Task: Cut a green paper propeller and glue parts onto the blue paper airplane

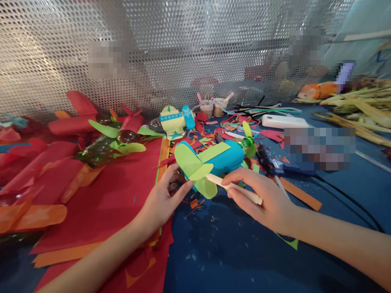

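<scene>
A toy plane [224, 162] made from a green plastic bottle wrapped in blue paper lies in front of me, with light green paper wings and tail. My left hand [171, 189] grips its tail end between thumb and fingers; some fingers are hidden behind the paper. My right hand [259, 195] is closed around a slim white marker pen [218, 181], whose front end touches or nearly touches the green tail fins [197, 169]. Just beyond the right hand lies a dark blue glue gun [275, 162] with a black cable.
Red paper sheets [128, 203] lie at left, beside red bottle planes [39, 171]. A yellow and blue plane [172, 122] stands behind. Paper scraps, two cups [220, 108], a white box-like device [284, 121] and dried stalks [360, 99] are farther back, before a perforated metal panel [183, 49].
</scene>
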